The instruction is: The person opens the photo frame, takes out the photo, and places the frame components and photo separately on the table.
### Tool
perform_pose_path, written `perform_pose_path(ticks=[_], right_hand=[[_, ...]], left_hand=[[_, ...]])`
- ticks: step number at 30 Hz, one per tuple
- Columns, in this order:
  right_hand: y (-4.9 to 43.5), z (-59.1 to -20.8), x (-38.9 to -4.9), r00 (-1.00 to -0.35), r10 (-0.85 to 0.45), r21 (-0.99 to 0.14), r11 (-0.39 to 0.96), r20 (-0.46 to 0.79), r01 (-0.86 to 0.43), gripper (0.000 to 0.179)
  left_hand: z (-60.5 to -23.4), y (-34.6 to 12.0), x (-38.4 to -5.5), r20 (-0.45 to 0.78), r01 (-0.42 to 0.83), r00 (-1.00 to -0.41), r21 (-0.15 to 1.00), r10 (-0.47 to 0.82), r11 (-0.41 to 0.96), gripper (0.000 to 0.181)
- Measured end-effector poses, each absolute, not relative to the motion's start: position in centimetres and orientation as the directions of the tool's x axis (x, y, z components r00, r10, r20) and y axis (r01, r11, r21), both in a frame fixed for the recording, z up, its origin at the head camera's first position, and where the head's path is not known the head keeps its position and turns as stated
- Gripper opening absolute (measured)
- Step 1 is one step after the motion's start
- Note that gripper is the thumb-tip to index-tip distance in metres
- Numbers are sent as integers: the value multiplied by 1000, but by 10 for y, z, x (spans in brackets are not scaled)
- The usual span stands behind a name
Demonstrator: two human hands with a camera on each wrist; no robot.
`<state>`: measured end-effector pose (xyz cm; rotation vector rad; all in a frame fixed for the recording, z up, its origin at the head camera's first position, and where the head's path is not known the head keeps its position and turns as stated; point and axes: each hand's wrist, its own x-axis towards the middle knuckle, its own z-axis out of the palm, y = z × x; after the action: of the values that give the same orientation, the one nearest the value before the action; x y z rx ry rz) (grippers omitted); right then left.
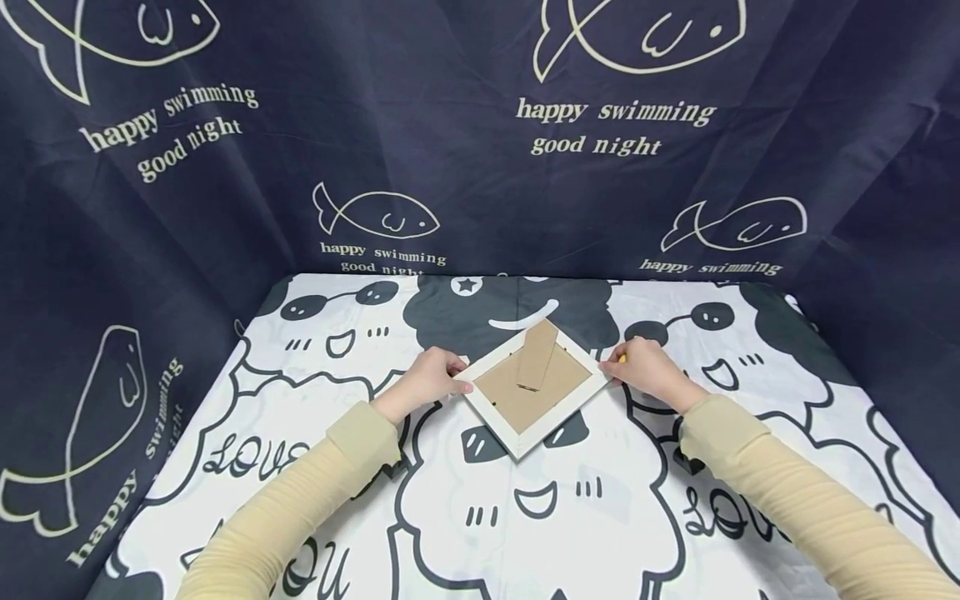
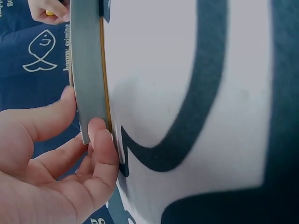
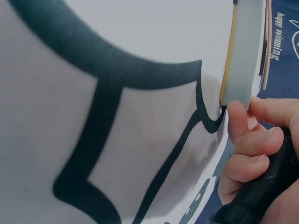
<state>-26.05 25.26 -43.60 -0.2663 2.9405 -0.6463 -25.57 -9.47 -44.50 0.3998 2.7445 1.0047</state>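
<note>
A white picture frame (image 1: 492, 414) lies back side up, turned like a diamond, between my two hands. Its brown backboard (image 1: 562, 392) carries a folded easel leg (image 1: 536, 358), and small dark tabs sit along the inner edge. My left hand (image 1: 431, 375) pinches the left corner, thumb on the upper side and fingertips beneath, as the left wrist view shows. At the opposite corner my right hand (image 1: 651, 368) pinches the frame between thumb and forefinger. Its other fingers curl round a black handle (image 3: 261, 191); a yellow bit (image 1: 622, 359) shows by the fingers. The tool's kind is hidden.
A white cloth (image 1: 600, 533) with black cartoon sheep and lettering covers the table. Dark blue curtains (image 1: 480, 150) printed with fish stand behind and at both sides. Cream sleeves (image 1: 300, 492) cover both forearms.
</note>
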Motion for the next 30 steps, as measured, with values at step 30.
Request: perform_pose_path(ticks=[30], right_hand=[[254,-428,-260,-970,-120,-540,842,-211,14,25]], left_hand=[[-447,-96,-257,-156,6,-963,799,218,601,8]])
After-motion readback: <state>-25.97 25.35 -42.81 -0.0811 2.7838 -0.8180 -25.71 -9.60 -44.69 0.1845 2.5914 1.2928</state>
